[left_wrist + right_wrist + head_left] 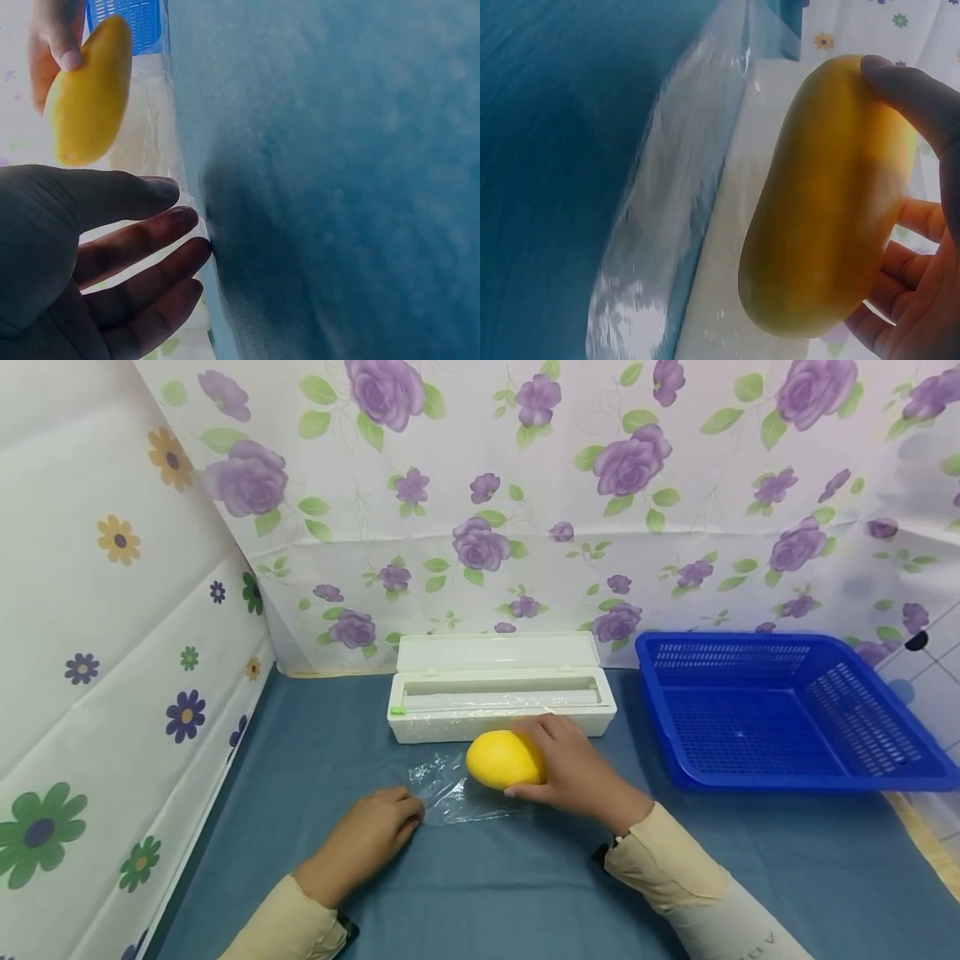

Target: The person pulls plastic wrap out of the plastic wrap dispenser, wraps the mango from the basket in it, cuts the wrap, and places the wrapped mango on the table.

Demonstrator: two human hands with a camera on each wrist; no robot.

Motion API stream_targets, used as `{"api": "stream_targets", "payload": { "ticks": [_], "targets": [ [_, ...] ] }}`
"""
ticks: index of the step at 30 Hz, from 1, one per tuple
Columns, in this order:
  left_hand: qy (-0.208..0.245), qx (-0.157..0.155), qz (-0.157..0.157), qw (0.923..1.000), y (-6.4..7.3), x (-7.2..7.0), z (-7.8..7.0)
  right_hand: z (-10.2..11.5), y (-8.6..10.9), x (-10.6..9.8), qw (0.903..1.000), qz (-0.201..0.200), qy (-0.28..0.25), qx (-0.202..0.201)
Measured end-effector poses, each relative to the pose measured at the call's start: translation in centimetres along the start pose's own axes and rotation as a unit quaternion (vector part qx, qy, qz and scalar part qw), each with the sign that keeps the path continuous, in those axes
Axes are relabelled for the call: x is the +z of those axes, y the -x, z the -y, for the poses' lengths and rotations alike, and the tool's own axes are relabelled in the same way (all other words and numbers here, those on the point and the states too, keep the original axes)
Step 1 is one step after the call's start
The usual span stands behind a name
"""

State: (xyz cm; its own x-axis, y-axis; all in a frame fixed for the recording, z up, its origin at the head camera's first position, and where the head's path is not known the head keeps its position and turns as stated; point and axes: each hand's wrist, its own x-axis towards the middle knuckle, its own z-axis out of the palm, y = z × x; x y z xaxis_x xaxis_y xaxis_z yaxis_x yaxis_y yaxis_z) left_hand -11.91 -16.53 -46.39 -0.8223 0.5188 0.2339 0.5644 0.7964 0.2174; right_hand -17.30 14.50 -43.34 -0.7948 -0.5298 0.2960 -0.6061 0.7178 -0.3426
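A yellow mango (504, 760) is held in my right hand (573, 768) above a sheet of clear plastic film (457, 793). The right wrist view shows the thumb on one side of the mango (825, 195) and the fingers around the other. At the film's left edge, my left hand (375, 827) rests with its fingertips on the cloth. In the left wrist view, its thumb and fingers stand apart, loosely bent, with nothing visible between them. The film runs from a white cling film dispenser box (502, 727), whose lid is raised.
A blue plastic basket (787, 781) stands right of the dispenser box. Blue-grey cloth (480, 893) covers the table. Flowered sheets (450, 585) hang behind and along the left side.
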Motion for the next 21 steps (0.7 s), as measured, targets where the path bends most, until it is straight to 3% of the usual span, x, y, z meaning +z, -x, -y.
{"api": "stream_targets", "payload": {
  "ticks": [8, 15, 21],
  "targets": [
    [-0.003, -0.014, 0.009, 0.9998, 0.0, 0.1, 0.0, 0.3, -0.7, 1.5, 0.9997, 0.007, 0.02, -0.007],
    [-0.003, -0.009, 0.021, 0.9997, 0.0, 0.0, -0.1, 0.5, -0.9, 2.5, 0.9995, 0.009, 0.026, -0.015],
    [-0.001, -0.012, 0.014, 0.9998, 0.0, 0.0, -0.2, 0.4, -1.0, 3.2, 0.9993, 0.01, 0.03, -0.017]
  ]
}}
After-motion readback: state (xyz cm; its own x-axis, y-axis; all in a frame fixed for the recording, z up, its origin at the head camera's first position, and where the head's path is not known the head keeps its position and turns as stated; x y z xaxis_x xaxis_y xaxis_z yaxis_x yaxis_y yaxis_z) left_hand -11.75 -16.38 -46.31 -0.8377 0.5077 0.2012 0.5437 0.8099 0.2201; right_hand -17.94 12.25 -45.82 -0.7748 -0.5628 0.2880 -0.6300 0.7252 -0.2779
